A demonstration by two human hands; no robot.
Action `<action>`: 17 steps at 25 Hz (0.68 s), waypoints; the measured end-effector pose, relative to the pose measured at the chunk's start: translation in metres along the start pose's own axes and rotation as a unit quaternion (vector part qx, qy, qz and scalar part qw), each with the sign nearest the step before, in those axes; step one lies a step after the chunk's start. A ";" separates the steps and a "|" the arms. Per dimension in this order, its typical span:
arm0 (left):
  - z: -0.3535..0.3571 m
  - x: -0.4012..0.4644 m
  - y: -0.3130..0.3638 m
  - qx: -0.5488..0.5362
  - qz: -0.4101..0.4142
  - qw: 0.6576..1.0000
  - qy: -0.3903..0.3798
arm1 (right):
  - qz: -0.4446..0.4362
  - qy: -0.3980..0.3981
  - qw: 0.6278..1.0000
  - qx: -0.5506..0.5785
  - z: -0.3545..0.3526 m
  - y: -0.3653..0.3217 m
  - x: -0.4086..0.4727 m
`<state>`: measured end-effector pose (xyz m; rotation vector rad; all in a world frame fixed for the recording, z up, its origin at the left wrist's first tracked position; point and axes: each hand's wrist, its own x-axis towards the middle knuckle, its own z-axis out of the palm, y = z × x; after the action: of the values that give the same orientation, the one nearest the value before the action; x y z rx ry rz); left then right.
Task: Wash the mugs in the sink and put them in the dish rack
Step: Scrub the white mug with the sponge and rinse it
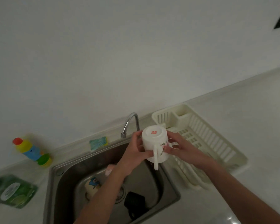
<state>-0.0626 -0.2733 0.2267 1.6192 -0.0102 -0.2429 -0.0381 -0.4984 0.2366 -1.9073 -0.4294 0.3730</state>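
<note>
A white mug (153,141) with a flower print and a red mark on its base is upside down above the sink's right edge, handle toward me. My left hand (134,151) grips its left side and my right hand (176,147) grips its right side. Down in the steel sink (68,172) lie a pale mug with a blue picture (92,185), a black mug (134,202) and a pinkish mug (109,169) partly hidden by my left forearm. The cream plastic dish rack (213,139) stands on the counter just right of the sink.
The tap (129,125) curves over the sink's back edge, with a green-yellow sponge (98,143) to its left. A colourful bottle (32,151) and a green soap bottle (11,190) lie on the left counter. White counter stretches to the right of the rack.
</note>
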 end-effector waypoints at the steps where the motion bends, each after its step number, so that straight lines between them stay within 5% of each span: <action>1: 0.011 0.004 0.004 0.002 0.013 1.000 -0.001 | 0.002 0.002 1.000 -0.010 -0.009 -0.004 -0.008; 11: 0.094 0.040 0.028 0.030 0.032 0.995 -0.094 | 0.030 0.032 0.998 -0.044 -0.106 0.001 -0.040; 17: 0.133 0.096 0.019 0.078 0.024 0.996 -0.038 | 0.038 -0.048 0.989 -0.136 -0.168 0.051 0.008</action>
<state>0.0118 -0.4202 0.2251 1.7627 -0.1295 -0.2729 0.0511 -0.6496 0.2484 -2.1820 -0.4911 0.4772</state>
